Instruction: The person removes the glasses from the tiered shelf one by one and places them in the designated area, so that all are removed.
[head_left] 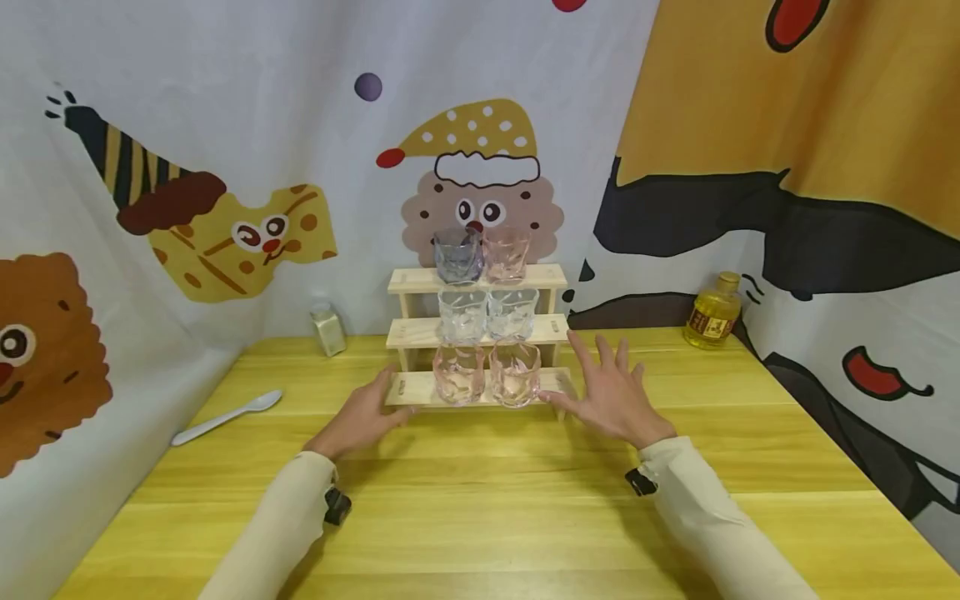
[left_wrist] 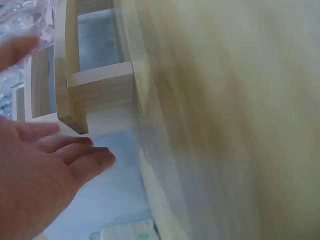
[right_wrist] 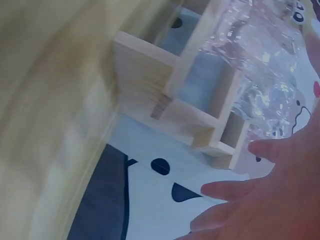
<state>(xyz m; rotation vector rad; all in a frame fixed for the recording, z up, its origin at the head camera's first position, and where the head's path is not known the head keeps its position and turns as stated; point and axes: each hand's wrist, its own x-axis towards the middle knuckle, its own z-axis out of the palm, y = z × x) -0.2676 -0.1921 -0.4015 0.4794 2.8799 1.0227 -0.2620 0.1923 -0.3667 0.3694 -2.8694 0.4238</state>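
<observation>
A three-tier wooden stand (head_left: 411, 332) stands at the back middle of the table, two glasses on each tier. The bottom tier bears two pinkish glasses (head_left: 459, 377), the middle one two clear glasses (head_left: 462, 317). On top are a purple-grey glass (head_left: 458, 257) and a pink glass (head_left: 507, 255). My left hand (head_left: 365, 414) is at the left end of the bottom tier, fingers extended along its side and thumb before its front edge. At the right end, my right hand (head_left: 613, 394) has its fingers spread, with the thumb near the front edge. Neither hand is curled round anything.
A white spoon (head_left: 228, 417) lies on the table (head_left: 480, 517) at left. Behind it stands a small jar (head_left: 327, 329) with pale contents. A bottle of yellow oil (head_left: 712, 312) stands at the back right. A printed curtain (head_left: 300, 150) hangs behind the table.
</observation>
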